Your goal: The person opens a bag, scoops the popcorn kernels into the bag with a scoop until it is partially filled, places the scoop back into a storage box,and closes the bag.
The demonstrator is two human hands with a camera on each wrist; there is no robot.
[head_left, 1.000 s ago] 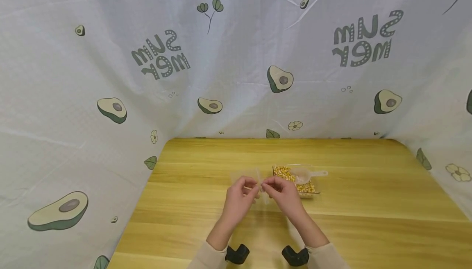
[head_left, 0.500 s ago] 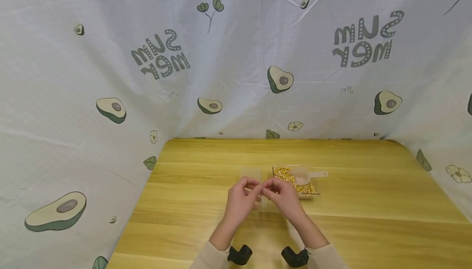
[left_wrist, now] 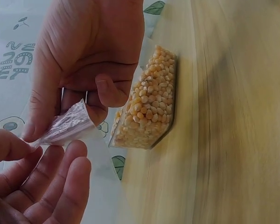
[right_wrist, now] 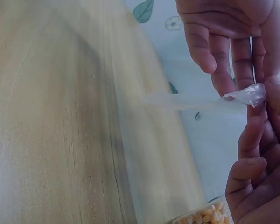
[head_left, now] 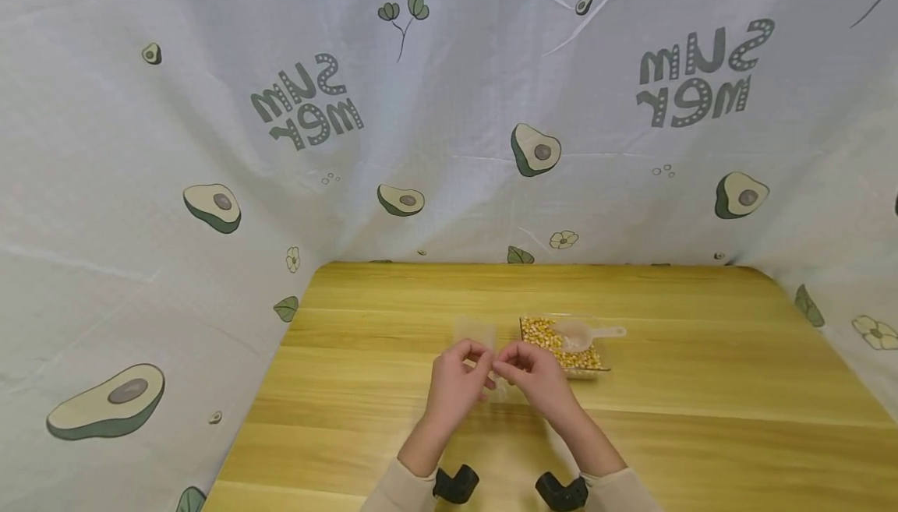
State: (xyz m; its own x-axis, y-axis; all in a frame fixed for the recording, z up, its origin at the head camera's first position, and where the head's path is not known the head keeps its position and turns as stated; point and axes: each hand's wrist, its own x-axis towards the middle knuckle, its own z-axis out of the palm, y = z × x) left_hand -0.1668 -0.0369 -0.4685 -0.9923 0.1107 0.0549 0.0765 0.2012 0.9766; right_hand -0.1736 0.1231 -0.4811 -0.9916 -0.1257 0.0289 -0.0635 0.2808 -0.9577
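A small clear plastic bag (left_wrist: pixel 70 123) hangs between both hands, its top edge crumpled and creased at the fingertips. My left hand (head_left: pixel 454 383) pinches it between thumb and index finger, the other fingers loosely bent beneath. From the other side my right hand (head_left: pixel 539 376) pinches the same edge, thumb tip almost meeting the left thumb. In the head view, the bag's pale body (head_left: pixel 475 329) shows faintly behind the left hand. Right beyond the right hand stands a clear box (head_left: pixel 585 373) of yellow corn kernels (left_wrist: pixel 149 100).
A translucent scoop (head_left: pixel 575 335) lies on the corn, its handle reaching past the box's right rim. Everything is on a wooden table (head_left: pixel 365 356). A white curtain (head_left: pixel 463 107) printed with avocados hangs behind and at both sides.
The fingertips have come closer together over the bag. The bag has turned, and its edge no longer stands up between the hands. Box and scoop stay in place.
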